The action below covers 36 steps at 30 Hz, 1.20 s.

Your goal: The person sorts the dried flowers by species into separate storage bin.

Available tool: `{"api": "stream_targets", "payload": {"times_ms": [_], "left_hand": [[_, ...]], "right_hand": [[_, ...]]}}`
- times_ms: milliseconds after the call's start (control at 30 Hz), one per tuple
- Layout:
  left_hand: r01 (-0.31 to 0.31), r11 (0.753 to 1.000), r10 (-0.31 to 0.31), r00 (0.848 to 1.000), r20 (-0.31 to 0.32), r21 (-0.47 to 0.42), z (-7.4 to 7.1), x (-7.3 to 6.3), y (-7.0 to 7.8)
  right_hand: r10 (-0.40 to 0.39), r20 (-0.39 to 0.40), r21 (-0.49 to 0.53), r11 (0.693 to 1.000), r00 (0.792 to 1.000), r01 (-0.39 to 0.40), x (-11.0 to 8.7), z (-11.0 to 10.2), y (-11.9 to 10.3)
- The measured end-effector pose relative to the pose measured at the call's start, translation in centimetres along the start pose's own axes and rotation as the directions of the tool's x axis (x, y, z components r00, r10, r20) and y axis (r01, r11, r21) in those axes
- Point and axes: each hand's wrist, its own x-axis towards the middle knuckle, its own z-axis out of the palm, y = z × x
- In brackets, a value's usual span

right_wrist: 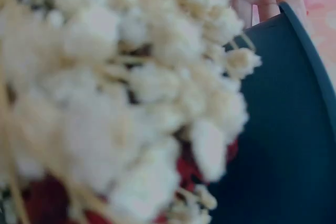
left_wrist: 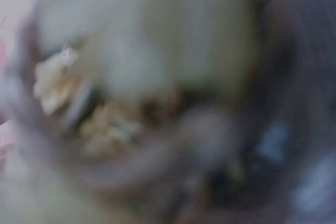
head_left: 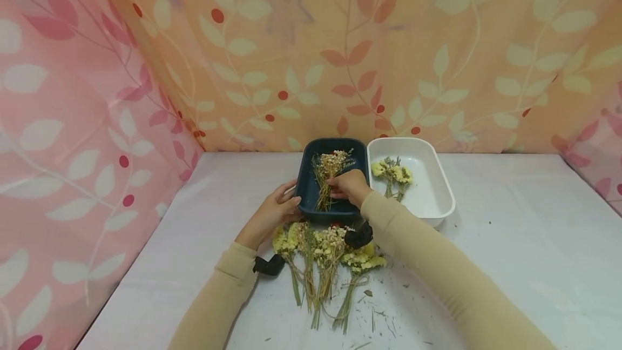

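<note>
In the head view, my right hand [head_left: 351, 187] pinches the stems of a small bunch of dried flowers [head_left: 331, 165] inside a dark blue tray [head_left: 358, 150]. Pale blossoms of a dried bunch [right_wrist: 142, 87] fill much of the right wrist view, with some red below them. My left hand [head_left: 273, 214] touches the tray's near left side, fingers fairly straight along the outer wall. Several bunches of yellow and cream dried flowers [head_left: 325, 242] lie on the table just in front of the tray. The left wrist view is mostly blurred.
Right of the blue tray stands a white tray [head_left: 427, 177] with yellow dried flowers [head_left: 396, 173] in its left part. Loose stem bits and leaves [head_left: 368, 293] are scattered on the white tabletop [head_left: 510, 231]. A leaf-patterned curtain [head_left: 389, 58] hangs behind.
</note>
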Motion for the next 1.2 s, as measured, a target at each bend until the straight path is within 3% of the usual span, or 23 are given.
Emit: {"api": "stream_targets", "payload": {"times_ms": [733,1200], "left_hand": [[-0.004,1.0,0.004,1.0,0.017,-0.011,-0.05,0.0,-0.05],[0.0,1.0,0.0,1.0,0.016,0.005,0.06,-0.03,0.08]], "right_hand": [[-0.001,-0.032,-0.065,0.998,0.999,-0.001,0.52,0.03,0.73],[-0.017,-0.024,-0.038,0.999,1.0,0.016,0.48,0.23,0.79]]}}
